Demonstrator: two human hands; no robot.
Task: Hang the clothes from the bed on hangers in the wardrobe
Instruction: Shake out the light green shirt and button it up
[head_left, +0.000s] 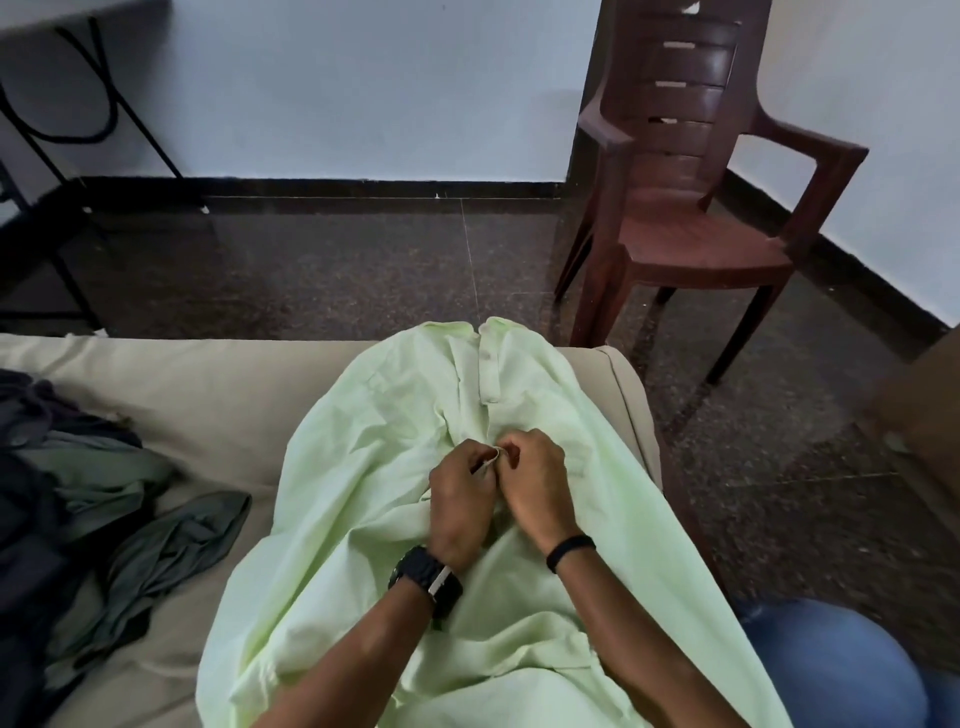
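Note:
A pale green shirt (374, 447) lies spread along the beige bed (208, 384), its collar at the far edge. My left hand (460, 499) and my right hand (535, 488) meet at the middle of the shirt's button placket. Both pinch the fabric there, fingertips touching around a button spot. A black watch sits on my left wrist and a black band on my right. To the left on the bed lies a heap of dark and grey-green clothes (88, 499). No hanger or wardrobe shows.
A brown plastic armchair (691, 208) stands on the dark speckled floor (337, 270) beyond the bed's right corner. A black-framed table (62, 104) stands at the far left by the white wall. My knee in blue jeans (831, 670) shows at the lower right.

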